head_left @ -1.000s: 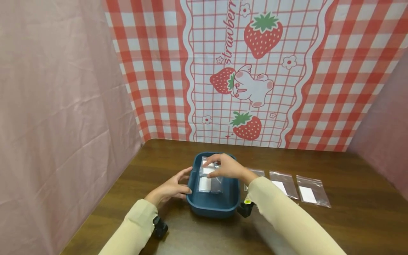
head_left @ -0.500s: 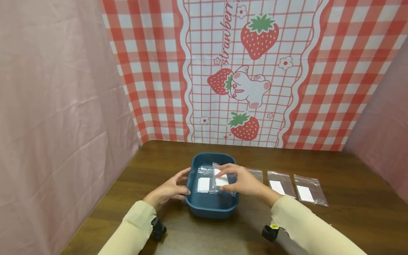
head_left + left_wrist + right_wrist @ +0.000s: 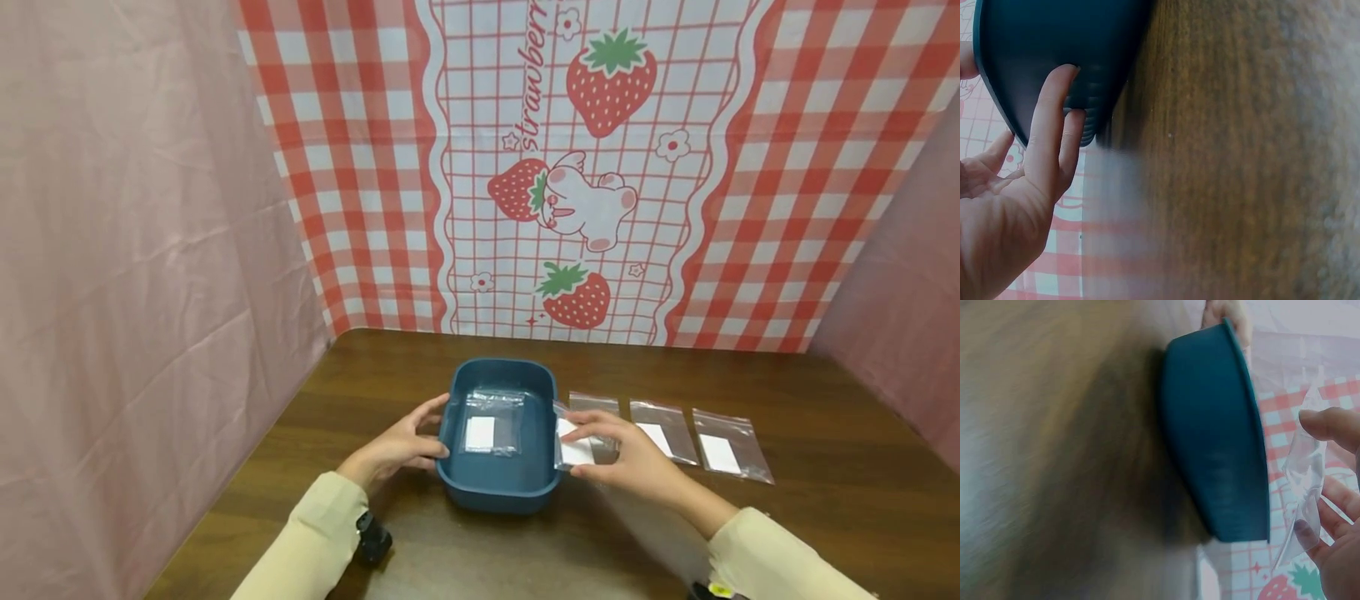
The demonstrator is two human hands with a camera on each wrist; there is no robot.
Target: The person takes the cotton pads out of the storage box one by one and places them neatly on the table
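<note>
My right hand [image 3: 626,460] pinches a small clear zip bag [image 3: 575,450] with a white card inside, just off the right rim of a blue plastic bin [image 3: 498,502]. In the right wrist view, thumb and fingers hold that bag [image 3: 1307,481] by its edges, apart from the bin wall [image 3: 1216,437]. Inside the bin, toward its left, lies another clear bag [image 3: 507,425] with a white card; whether more are under it I cannot tell. My left hand [image 3: 397,446] rests against the bin's left side, and the left wrist view has its fingers [image 3: 1044,134] fairly straight along the wall.
Right of the bin, a row of bags lies on the brown wooden table [image 3: 390,367]: one [image 3: 595,405] partly hidden by my right hand, then a second [image 3: 663,432] and a third [image 3: 732,446]. A checked strawberry cloth [image 3: 555,208] hangs behind the table.
My right hand has lifted a bag from inside the bin and carried it right, past the rim. The left hand has stayed at the bin's left side.
</note>
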